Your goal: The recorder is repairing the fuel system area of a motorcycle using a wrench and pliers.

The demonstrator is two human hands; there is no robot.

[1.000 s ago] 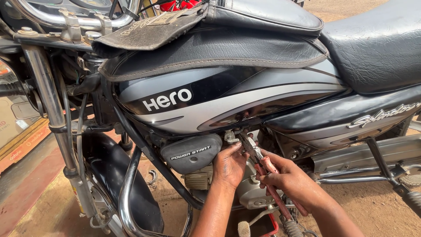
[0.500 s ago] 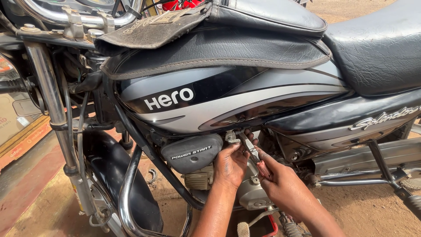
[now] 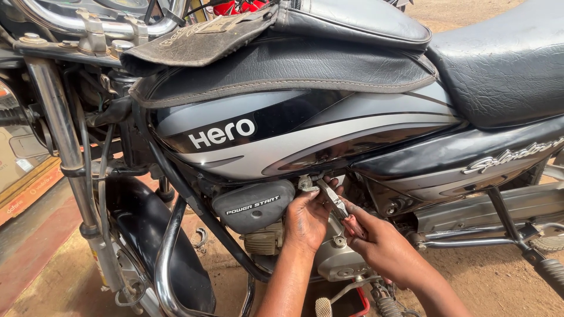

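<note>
Both hands under the tank (image 3: 305, 135): right hand (image 3: 382, 243) grip closed around pliers (image 3: 335, 199), left hand (image 3: 306, 217) fingertips at their nose.

white lettering badge (image 3: 222, 134) on the black-and-silver tank; brown cardboard box (image 3: 20, 176) at far left.

Bright daylight from above me, glare on the tank (image 3: 329, 135), deep shadow under it around my hands, everything sharp, edges slightly bowed

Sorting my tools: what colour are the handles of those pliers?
Red, on the pliers in the right hand; head view.
</note>
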